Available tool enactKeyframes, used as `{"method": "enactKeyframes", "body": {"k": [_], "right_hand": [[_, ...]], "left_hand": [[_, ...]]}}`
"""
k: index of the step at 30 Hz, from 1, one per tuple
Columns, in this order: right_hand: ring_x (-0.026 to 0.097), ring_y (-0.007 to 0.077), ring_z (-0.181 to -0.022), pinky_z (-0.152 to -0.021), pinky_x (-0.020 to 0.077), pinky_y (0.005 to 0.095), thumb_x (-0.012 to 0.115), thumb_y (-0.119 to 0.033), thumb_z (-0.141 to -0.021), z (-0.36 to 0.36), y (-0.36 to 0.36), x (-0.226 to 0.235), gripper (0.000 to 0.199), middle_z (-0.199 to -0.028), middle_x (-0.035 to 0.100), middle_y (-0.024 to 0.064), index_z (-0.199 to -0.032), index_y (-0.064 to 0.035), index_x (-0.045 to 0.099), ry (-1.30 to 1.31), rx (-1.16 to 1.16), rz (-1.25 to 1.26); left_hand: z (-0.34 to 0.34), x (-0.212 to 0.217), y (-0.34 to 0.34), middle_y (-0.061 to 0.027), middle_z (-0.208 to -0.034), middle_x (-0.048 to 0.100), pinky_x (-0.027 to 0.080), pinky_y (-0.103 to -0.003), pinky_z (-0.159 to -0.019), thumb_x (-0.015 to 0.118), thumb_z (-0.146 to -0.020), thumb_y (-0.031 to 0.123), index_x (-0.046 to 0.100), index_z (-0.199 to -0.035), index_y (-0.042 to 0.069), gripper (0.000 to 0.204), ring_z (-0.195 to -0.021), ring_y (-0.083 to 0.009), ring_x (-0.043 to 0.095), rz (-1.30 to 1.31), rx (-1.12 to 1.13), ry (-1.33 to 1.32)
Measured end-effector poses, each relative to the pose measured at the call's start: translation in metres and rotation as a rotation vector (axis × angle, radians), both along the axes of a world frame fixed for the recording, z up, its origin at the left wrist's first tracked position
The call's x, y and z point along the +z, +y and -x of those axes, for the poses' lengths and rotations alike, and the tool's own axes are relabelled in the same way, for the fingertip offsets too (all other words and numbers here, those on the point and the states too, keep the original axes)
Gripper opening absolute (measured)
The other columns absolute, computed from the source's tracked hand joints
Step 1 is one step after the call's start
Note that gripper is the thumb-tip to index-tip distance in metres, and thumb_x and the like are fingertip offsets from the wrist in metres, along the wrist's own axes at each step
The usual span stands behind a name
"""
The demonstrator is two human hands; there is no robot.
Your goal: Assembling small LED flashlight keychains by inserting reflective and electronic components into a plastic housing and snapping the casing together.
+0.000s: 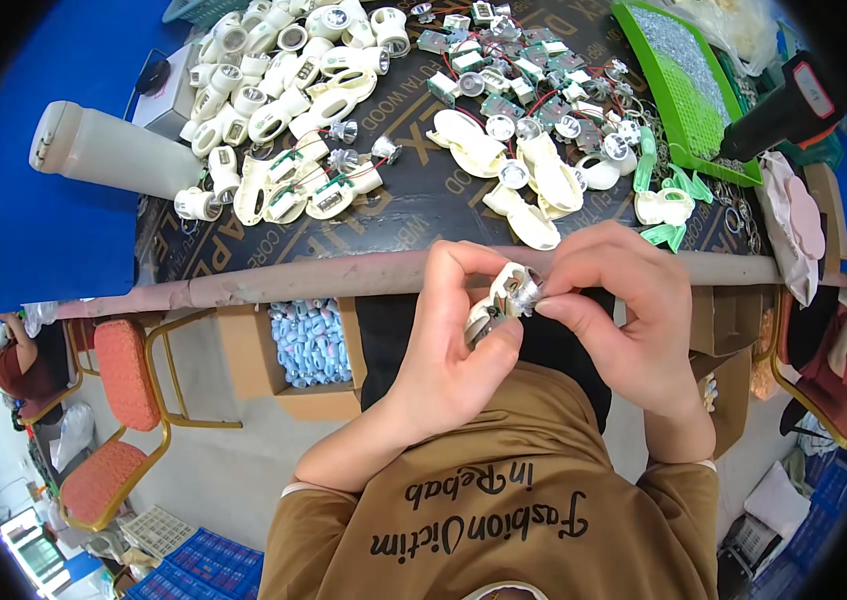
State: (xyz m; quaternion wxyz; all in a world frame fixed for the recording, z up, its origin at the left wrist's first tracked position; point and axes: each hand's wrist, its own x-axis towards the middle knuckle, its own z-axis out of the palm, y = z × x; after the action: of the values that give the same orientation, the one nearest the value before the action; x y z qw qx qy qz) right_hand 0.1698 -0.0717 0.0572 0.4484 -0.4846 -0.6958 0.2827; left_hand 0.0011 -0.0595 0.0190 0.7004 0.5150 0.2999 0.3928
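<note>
Over my lap, close to the table's front edge, my left hand [449,350] is closed around a cream flashlight housing half [485,318]. A clear, shiny reflector [523,292] sits at its upper right end. My right hand [629,320] pinches that reflector's rim between thumb and fingers. Part of the housing is hidden behind my left fingers. On the table just beyond lie loose cream housing halves [554,180], and circuit boards [519,80] with red wires and reflectors are heaped behind them. Farther left, several opened flashlights [289,185] have their boards and wires exposed.
A pile of cream flashlight bodies [264,75] fills the back left, beside a white bottle [114,150]. At the right stand a green tray [689,150] of small clear pieces and a black-handled tool [789,105]. Below the table edge is a carton [254,350] of blue pieces.
</note>
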Motion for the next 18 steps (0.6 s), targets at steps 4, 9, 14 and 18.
{"method": "enactKeyframes", "body": {"k": [4,9,14,18], "right_hand": [[0.058,0.0196,-0.062,-0.053,0.0455,0.0273,0.066,0.005,-0.067,0.002,0.000,0.001,0.012,-0.076,0.059,0.0089,-0.076,-0.0010,0.060,-0.021,0.005,-0.018],[0.057,0.0199,-0.060,-0.052,0.0442,0.0284,0.065,0.006,-0.066,0.004,0.000,0.000,0.013,-0.075,0.058,0.0079,-0.075,-0.0014,0.059,-0.035,-0.033,-0.039],[0.057,0.0202,-0.060,-0.051,0.0438,0.0291,0.063,0.007,-0.067,0.004,-0.001,0.001,0.013,-0.075,0.058,0.0077,-0.074,-0.0015,0.058,-0.051,-0.061,-0.015],[0.057,0.0195,-0.058,-0.050,0.0438,0.0284,0.065,0.006,-0.067,0.004,-0.002,-0.001,0.013,-0.074,0.058,0.0074,-0.074,-0.0020,0.059,-0.074,-0.062,-0.069]], "left_hand": [[-0.001,0.005,-0.003,-0.0087,-0.102,0.042,0.039,-0.030,-0.085,0.048,-0.079,-0.001,0.033,-0.109,0.001,0.034,-0.093,-0.0131,0.045,0.083,0.003,-0.022],[-0.001,0.011,-0.005,-0.0106,-0.106,0.043,0.038,-0.030,-0.086,0.048,-0.081,0.000,0.032,-0.111,0.001,0.033,-0.096,-0.0137,0.045,0.100,-0.008,0.011],[-0.006,0.002,-0.008,-0.0093,-0.100,0.042,0.037,-0.026,-0.069,0.050,-0.082,0.003,0.033,-0.109,0.002,0.031,-0.080,-0.0120,0.045,-0.066,0.038,-0.002],[-0.005,-0.004,-0.007,-0.0094,-0.095,0.043,0.036,-0.021,-0.050,0.053,-0.085,0.014,0.034,-0.107,0.003,0.031,-0.061,-0.0103,0.045,-0.127,0.058,-0.019]]}}
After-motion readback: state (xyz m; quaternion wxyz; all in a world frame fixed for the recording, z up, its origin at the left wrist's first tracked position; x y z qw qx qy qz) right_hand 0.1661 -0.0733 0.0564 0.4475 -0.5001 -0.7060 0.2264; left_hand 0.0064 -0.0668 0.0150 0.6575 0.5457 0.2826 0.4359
